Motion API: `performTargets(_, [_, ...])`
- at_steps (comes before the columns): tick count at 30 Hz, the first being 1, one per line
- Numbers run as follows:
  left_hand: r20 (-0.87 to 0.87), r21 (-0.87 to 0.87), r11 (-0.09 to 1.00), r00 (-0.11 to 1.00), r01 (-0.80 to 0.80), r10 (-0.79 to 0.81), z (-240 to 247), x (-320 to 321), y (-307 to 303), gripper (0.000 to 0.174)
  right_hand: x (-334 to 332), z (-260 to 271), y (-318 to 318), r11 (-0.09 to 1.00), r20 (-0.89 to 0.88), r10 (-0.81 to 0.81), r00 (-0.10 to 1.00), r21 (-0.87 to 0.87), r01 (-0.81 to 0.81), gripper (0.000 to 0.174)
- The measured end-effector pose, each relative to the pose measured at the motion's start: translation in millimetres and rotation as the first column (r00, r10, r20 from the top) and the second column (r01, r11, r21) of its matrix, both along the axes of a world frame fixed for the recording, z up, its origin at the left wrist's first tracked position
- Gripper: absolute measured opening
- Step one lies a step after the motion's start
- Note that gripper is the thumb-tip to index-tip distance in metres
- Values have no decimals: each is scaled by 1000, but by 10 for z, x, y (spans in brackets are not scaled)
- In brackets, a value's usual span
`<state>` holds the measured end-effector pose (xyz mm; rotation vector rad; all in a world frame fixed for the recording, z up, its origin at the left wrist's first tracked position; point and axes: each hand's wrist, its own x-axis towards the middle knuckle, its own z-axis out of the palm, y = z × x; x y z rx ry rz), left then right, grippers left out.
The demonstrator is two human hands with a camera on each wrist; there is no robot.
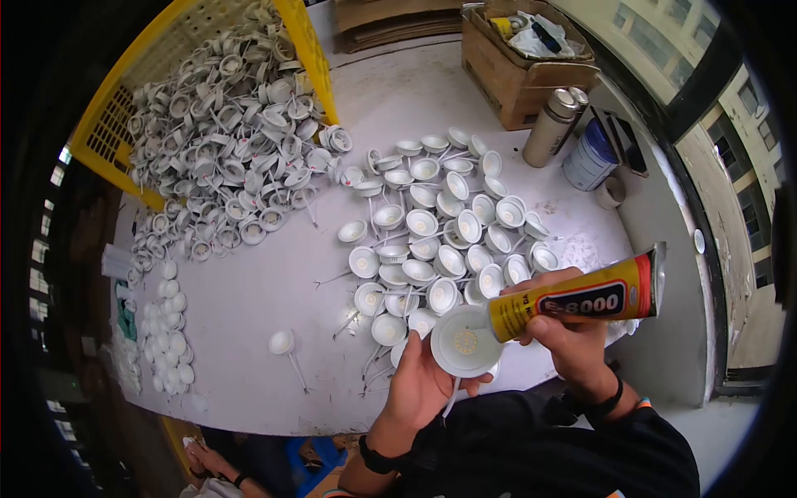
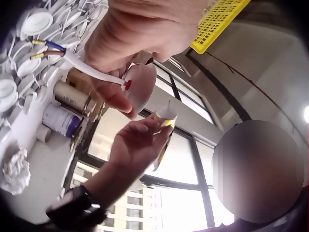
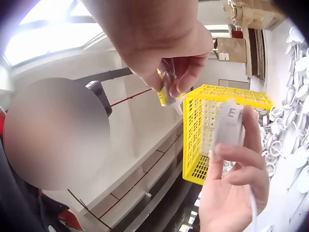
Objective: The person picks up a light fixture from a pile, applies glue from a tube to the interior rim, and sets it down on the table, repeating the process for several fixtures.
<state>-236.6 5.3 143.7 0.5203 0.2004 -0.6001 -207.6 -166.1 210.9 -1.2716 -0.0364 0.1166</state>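
Observation:
My left hand [image 1: 413,388] holds a white round LED downlight [image 1: 455,358], its dished face with a ring of yellowish LEDs turned up. From its back hangs a white cable [image 2: 91,75] with blue and brown wire ends, plain in the left wrist view. The right hand [image 1: 573,344] grips a yellow and black glue tube [image 1: 515,314] marked 8000, tilted toward the lamp. In the head view the nozzle end overlaps the lamp's right rim. Behind the left hand, similar downlights [image 1: 388,329] lie close together on the table.
A yellow crate [image 1: 322,62] spills white lamp rings [image 1: 241,178] at the far left. White domed covers [image 1: 173,342] line the left side, and one lamp [image 1: 281,342] lies alone. A thermos [image 1: 548,133], blue tub [image 1: 591,158] and cardboard box [image 1: 506,79] stand back right.

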Motion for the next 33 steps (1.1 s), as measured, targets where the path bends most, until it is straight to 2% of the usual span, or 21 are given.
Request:
performTargets(2, [-44, -149, 989, 999, -7, 1, 100, -80, 2, 51, -30, -6, 40, 998, 154, 44, 987, -52, -36, 27])
performTargets(4, [-48, -138, 990, 999, -22, 16, 166, -126, -6, 49, -46, 42, 64, 994, 183, 96, 978, -67, -85, 27])
performTargets(6, [-53, -127, 991, 998, -35, 29, 191, -162, -6, 47, -41, 104, 71, 962, 242, 198, 950, -235, -140, 28])
performTargets(8, [-4, -249, 968, 999, -36, 36, 200, -189, 1, 46, -65, 149, 136, 959, 221, 189, 957, -252, -131, 27])
performTargets(10, [-7, -242, 969, 999, -50, 49, 228, -206, 20, 47, -77, 182, 203, 961, 247, 89, 965, -277, -17, 31])
performTargets(11, [-8, -232, 971, 998, -59, 58, 242, -209, 26, 47, -74, 180, 194, 960, 247, 94, 964, -279, -22, 31])
performTargets(13, [-2, -239, 970, 999, -52, 53, 261, -209, 30, 48, -59, 165, 161, 882, 330, 192, 924, -471, -15, 28])
performTargets(17, [6, -256, 966, 999, -35, 38, 278, -217, 37, 49, -34, 159, 196, 892, 358, 241, 902, -448, -61, 26])
performTargets(19, [14, -253, 967, 999, -32, 36, 277, -218, 37, 49, -69, 174, 223, 925, 249, 158, 956, -376, -55, 25])
performTargets(29, [35, -225, 974, 999, -17, 26, 279, -212, 30, 48, -49, 183, 218, 894, 296, 170, 940, -448, -21, 23])
performTargets(31, [32, -224, 974, 999, -20, 28, 277, -213, 24, 48, -47, 198, 207, 859, 289, 196, 937, -512, -22, 24])
performTargets(33, [30, -224, 974, 999, -24, 31, 268, -214, 15, 48, -54, 192, 241, 890, 289, 162, 944, -455, -14, 23])
